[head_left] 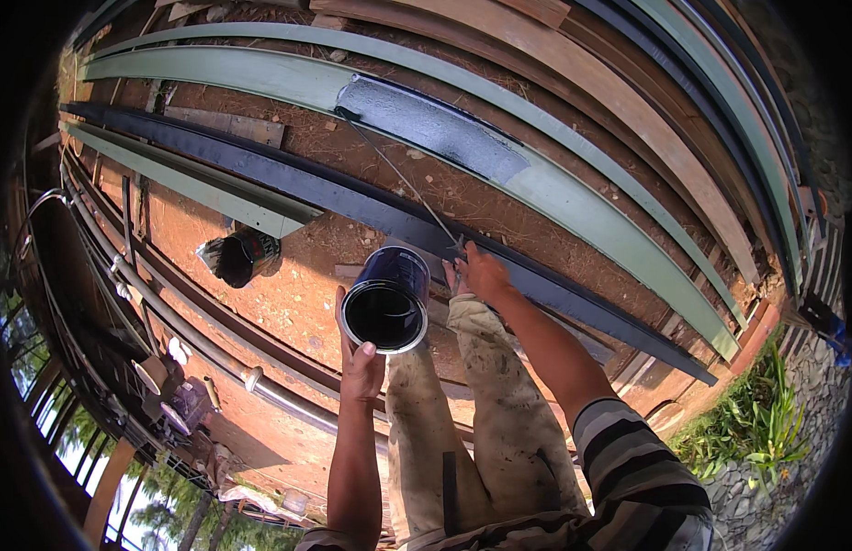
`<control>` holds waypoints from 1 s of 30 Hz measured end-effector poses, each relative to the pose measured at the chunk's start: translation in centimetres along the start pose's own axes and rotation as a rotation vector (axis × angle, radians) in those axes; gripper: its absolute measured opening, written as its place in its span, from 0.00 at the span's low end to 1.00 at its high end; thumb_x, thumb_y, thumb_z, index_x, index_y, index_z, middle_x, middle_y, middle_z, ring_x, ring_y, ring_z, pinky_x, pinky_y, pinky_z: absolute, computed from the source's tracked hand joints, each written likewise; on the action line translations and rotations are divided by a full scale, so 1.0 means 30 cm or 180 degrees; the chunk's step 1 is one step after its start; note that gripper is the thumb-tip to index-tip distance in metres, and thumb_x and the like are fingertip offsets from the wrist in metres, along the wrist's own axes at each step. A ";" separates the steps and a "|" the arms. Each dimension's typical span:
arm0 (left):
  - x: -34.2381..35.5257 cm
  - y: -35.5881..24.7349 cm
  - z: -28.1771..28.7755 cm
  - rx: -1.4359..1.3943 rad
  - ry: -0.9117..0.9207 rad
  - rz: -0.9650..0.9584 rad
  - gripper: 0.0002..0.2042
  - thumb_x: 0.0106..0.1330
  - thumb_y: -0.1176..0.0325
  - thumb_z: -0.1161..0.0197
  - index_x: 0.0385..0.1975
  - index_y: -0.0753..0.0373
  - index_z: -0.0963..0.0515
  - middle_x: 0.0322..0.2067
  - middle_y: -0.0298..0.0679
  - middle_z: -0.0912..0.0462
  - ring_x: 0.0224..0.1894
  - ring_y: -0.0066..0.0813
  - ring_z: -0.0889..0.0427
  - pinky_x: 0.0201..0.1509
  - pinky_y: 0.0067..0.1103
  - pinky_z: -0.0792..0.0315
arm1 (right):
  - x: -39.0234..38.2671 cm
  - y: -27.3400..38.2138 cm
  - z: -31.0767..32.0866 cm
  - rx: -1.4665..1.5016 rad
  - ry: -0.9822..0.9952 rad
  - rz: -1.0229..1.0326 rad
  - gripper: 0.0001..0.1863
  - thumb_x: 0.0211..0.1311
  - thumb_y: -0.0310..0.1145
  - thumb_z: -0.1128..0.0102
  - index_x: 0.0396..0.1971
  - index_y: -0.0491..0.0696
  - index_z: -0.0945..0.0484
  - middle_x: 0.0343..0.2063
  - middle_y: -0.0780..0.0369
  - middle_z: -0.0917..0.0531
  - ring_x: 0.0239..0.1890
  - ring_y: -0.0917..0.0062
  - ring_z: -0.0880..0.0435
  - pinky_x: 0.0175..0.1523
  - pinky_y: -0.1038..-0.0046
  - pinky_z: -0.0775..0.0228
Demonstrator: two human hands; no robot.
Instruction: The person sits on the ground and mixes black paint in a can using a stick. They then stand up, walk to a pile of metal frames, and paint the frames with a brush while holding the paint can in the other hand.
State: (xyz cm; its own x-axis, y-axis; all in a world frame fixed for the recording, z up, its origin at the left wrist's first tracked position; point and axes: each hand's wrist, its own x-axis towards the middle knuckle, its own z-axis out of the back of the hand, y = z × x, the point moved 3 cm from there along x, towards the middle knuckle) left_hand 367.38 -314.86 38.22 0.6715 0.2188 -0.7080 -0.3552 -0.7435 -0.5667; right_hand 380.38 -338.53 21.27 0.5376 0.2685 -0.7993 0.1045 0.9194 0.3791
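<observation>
Paint can (403, 269) near view centre, dark liquid inside; left grip (361, 369) curled round its side. At the can's 2–3 o'clock, right grip (486, 274) closed on a long-rodded paint tool (404, 178), its head toward 11 at the green beam (582, 197)'s dark patch (426, 129). Black container (251, 250) at 10.

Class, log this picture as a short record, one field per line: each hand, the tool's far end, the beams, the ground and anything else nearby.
Left hand: holds dark blue can, open, dark liquid inside
Right hand: grips thin-rodded tool
Tool's far end: at left end of glossy dark patch
Patch lies on: pale green beam
Nearer beam: dark beam
Ground: reddish soil
Left of held can: second can
Right side: green plants
</observation>
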 end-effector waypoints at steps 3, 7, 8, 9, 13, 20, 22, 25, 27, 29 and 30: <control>0.008 -0.012 -0.065 0.0227 -0.0049 -0.0016 0.51 0.54 0.52 0.19 0.77 0.59 0.41 0.72 0.43 0.31 0.73 0.41 0.30 0.79 0.42 0.36 | -0.116 -0.209 -0.062 0.0111 0.0235 -0.0232 0.20 0.77 0.45 0.44 0.58 0.49 0.33 0.43 0.45 0.12 0.50 0.44 0.13 0.53 0.45 0.21; 0.032 0.005 -0.117 0.0425 0.0059 0.0170 0.52 0.54 0.49 0.19 0.77 0.59 0.40 0.72 0.42 0.31 0.73 0.42 0.30 0.79 0.42 0.37 | -0.376 -0.537 -0.180 -0.0015 -0.0044 -0.0336 0.24 0.77 0.48 0.45 0.63 0.51 0.34 0.38 0.44 0.12 0.43 0.43 0.11 0.48 0.44 0.19; 0.040 0.011 -0.124 0.0369 0.0112 0.0219 0.51 0.54 0.52 0.20 0.77 0.59 0.41 0.72 0.42 0.32 0.73 0.42 0.30 0.79 0.42 0.36 | -0.454 -0.604 -0.191 -0.0112 0.0014 -0.0494 0.23 0.77 0.47 0.45 0.62 0.51 0.34 0.38 0.45 0.12 0.44 0.44 0.11 0.48 0.45 0.19; 0.048 0.021 -0.122 0.0307 0.0164 0.0267 0.51 0.55 0.55 0.21 0.78 0.58 0.42 0.72 0.43 0.32 0.73 0.43 0.30 0.79 0.42 0.36 | -0.534 -0.672 -0.200 -0.0213 0.0075 -0.0652 0.22 0.77 0.46 0.44 0.61 0.51 0.34 0.39 0.46 0.12 0.44 0.45 0.12 0.49 0.45 0.19; 0.068 0.036 -0.169 0.0361 0.0233 0.0381 0.51 0.55 0.57 0.21 0.79 0.58 0.44 0.72 0.43 0.32 0.73 0.42 0.29 0.79 0.41 0.35 | -0.783 -1.006 -0.281 -0.0297 -0.0269 -0.0643 0.26 0.76 0.45 0.43 0.67 0.50 0.36 0.35 0.49 0.11 0.38 0.50 0.10 0.44 0.50 0.17; 0.100 0.049 -0.254 0.0500 0.0289 0.0442 0.50 0.53 0.54 0.17 0.76 0.57 0.37 0.70 0.39 0.28 0.71 0.39 0.27 0.78 0.40 0.33 | -0.393 -0.735 -0.249 -0.0332 -0.0076 0.0072 0.24 0.76 0.44 0.43 0.63 0.47 0.35 0.36 0.49 0.11 0.39 0.49 0.11 0.43 0.48 0.19; 0.115 0.040 -0.257 0.0532 0.0253 0.0430 0.50 0.53 0.54 0.17 0.75 0.57 0.37 0.70 0.39 0.28 0.71 0.39 0.27 0.77 0.40 0.33 | -0.223 -0.566 -0.252 -0.0264 -0.0107 0.0244 0.23 0.75 0.42 0.43 0.61 0.47 0.35 0.38 0.49 0.11 0.40 0.47 0.11 0.44 0.49 0.19; 0.108 0.018 -0.231 0.0529 0.0129 0.0373 0.49 0.52 0.54 0.17 0.75 0.57 0.37 0.69 0.39 0.28 0.70 0.39 0.26 0.77 0.40 0.31 | -0.029 -0.258 -0.173 0.0169 -0.0006 0.0371 0.19 0.75 0.39 0.45 0.57 0.47 0.35 0.39 0.47 0.11 0.43 0.46 0.11 0.47 0.47 0.19; 0.109 -0.002 -0.233 0.0529 0.0112 0.0396 0.49 0.52 0.54 0.17 0.75 0.57 0.36 0.69 0.39 0.27 0.70 0.39 0.26 0.77 0.39 0.32 | 0.055 -0.127 -0.153 0.0301 -0.0008 0.0432 0.16 0.75 0.37 0.48 0.55 0.48 0.35 0.39 0.46 0.11 0.44 0.45 0.11 0.48 0.47 0.19; 0.116 -0.017 -0.231 0.0538 0.0112 0.0394 0.49 0.53 0.54 0.17 0.75 0.57 0.36 0.69 0.39 0.27 0.70 0.38 0.26 0.77 0.39 0.32 | 0.107 -0.065 -0.149 0.0381 -0.0065 0.0513 0.15 0.75 0.37 0.48 0.55 0.48 0.35 0.39 0.46 0.11 0.45 0.45 0.11 0.49 0.47 0.20; 0.122 -0.027 -0.220 0.0549 0.0093 0.0363 0.49 0.53 0.53 0.17 0.75 0.57 0.36 0.69 0.39 0.27 0.70 0.38 0.26 0.77 0.39 0.32 | 0.095 -0.066 -0.156 0.0360 -0.0039 0.0430 0.15 0.75 0.37 0.47 0.55 0.49 0.34 0.38 0.46 0.11 0.45 0.45 0.11 0.49 0.47 0.19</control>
State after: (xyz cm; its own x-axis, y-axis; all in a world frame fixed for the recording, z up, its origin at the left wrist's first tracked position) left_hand 374.42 -317.64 38.87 0.6382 0.1192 -0.7605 -0.5343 -0.6427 -0.5491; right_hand 377.80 -338.25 16.05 0.5631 0.3834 -0.7321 0.1237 0.8368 0.5334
